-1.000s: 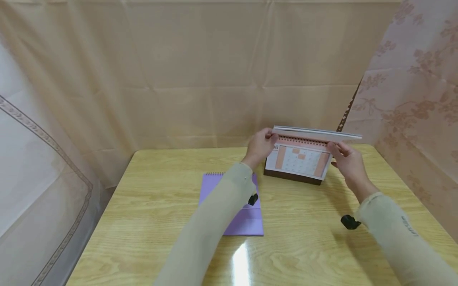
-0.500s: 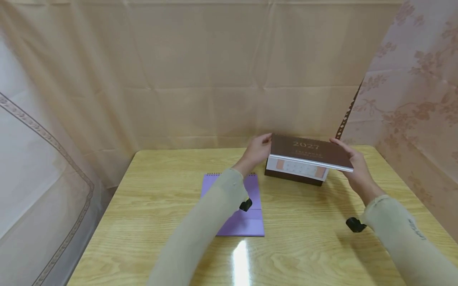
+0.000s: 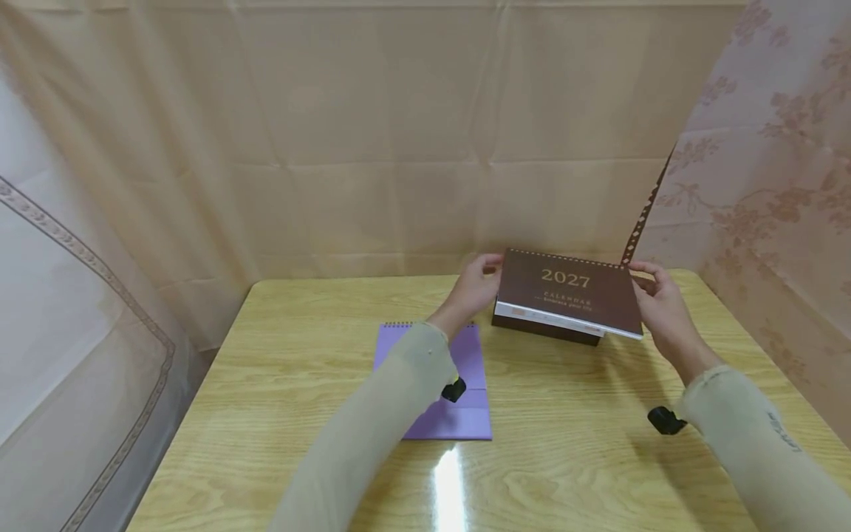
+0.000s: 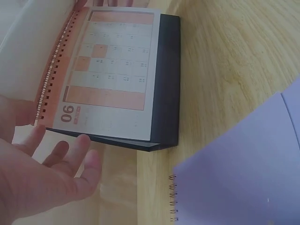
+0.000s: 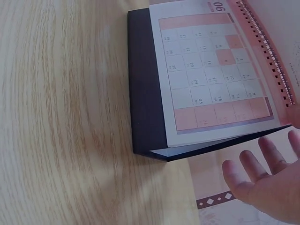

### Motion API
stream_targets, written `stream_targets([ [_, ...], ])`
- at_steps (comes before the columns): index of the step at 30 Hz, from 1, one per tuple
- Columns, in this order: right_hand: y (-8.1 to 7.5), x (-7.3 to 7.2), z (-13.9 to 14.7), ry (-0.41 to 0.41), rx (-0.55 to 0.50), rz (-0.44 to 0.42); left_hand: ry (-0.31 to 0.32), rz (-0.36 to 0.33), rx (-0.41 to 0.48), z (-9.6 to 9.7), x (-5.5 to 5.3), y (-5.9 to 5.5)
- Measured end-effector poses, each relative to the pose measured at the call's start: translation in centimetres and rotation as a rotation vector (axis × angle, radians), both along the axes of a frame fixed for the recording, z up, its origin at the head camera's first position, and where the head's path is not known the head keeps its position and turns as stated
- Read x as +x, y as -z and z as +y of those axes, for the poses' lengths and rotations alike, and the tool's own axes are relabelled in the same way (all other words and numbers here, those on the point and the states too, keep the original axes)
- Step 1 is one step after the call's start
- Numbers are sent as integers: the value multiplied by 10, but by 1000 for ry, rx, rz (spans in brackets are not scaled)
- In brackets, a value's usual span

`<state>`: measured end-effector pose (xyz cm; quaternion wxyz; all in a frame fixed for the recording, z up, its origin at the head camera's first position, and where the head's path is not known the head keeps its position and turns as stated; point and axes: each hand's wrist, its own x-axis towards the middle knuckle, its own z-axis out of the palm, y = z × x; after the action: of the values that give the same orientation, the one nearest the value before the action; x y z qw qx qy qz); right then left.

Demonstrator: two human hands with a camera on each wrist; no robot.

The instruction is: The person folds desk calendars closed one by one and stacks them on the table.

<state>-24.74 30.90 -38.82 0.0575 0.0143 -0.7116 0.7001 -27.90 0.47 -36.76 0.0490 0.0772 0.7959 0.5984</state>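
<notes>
A desk calendar [image 3: 565, 292] with a dark brown cover marked 2027 stands at the table's back right. Its cover and front pages slope forward over a page marked 06 [image 4: 101, 75], which shows beneath them in both wrist views. At the upper left corner, by the spiral, my left hand [image 3: 473, 290] pinches the calendar's edge between thumb and forefinger; the other fingers are apart from it. My right hand [image 3: 668, 314] holds the upper right edge with thumb and forefinger, the remaining fingers spread beside the dark base [image 5: 145, 84].
A purple spiral-bound pad or calendar [image 3: 468, 417] lies on the wooden table [image 3: 266, 399], partly under the left forearm. Beige curtain [image 3: 372, 148] hangs behind the table, with a flowered cloth [image 3: 771, 185] at the right. Black wrist cameras [image 3: 666, 420] are worn on both sleeves.
The calendar's cover and front pages have swung from the top toward me and down, covering most of the 06 page. My right hand has shifted slightly down and right.
</notes>
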Motion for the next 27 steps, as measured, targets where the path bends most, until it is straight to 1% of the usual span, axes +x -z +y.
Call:
stream_targets([
  [3,1,0,-1,11,-47,-13,-10,-1,-9,0,-1,3],
  [10,5,3,-1,13,38,-26,-21,-2,-64,0,-1,8],
  [11,5,2,-2,18,55,-21,-19,1,-69,0,-2,9],
  [15,7,2,-3,31,41,14,-8,15,-82,0,-1,10],
  [18,9,3,-3,19,2,48,2,25,-79,0,-1,12],
  [22,12,4,-3,9,-21,75,13,38,-73,0,-2,14],
  [24,12,5,-3,14,-17,67,13,40,-67,0,-2,15],
  [27,12,4,-3,15,51,38,7,41,-67,-2,-3,16],
])
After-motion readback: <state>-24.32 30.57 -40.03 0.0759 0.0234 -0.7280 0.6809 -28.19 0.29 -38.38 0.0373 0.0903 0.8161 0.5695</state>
